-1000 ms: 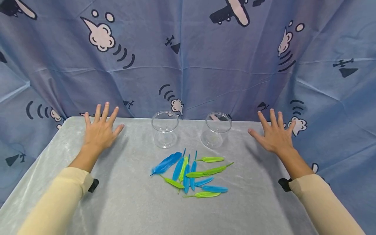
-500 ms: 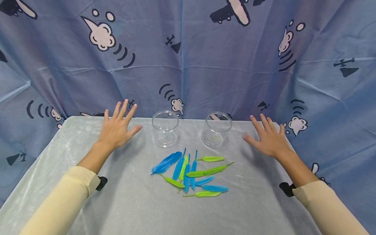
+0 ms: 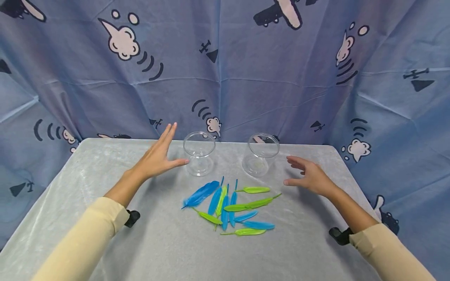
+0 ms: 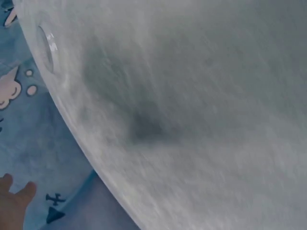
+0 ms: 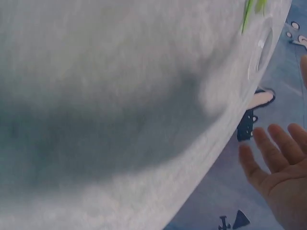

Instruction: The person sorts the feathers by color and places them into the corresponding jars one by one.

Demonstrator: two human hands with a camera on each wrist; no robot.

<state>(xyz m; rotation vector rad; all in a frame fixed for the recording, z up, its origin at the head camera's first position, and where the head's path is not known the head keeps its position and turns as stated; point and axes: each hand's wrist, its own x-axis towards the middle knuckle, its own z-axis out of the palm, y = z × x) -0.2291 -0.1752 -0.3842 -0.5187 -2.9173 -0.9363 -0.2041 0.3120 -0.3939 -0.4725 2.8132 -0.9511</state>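
Observation:
Two clear plastic cups stand upright near the back of the table: a left cup (image 3: 199, 166) and a right cup (image 3: 255, 167). My left hand (image 3: 154, 159) is just left of the left cup, fingers straight. Its thumb tip overlaps that cup's edge in the head view; whether they touch, I cannot tell. To the right of the right cup, my right hand (image 3: 312, 177) hovers with fingers loosely bent and nothing in them. In front of the cups lie several feathers, among them a large blue feather (image 3: 200, 194) and a green feather (image 3: 253, 204).
A grey-white cloth covers the table (image 3: 175, 249). Behind its back edge hangs a blue curtain (image 3: 267, 97) printed with planes and clouds. Each forearm has a beige sleeve (image 3: 84, 238) and a black strap piece (image 3: 132, 218) at the wrist.
From the left side, my left hand has moved right to the left cup. My right hand has come inward and lower, its spread fingers now bent. Cups and feathers have stayed in place.

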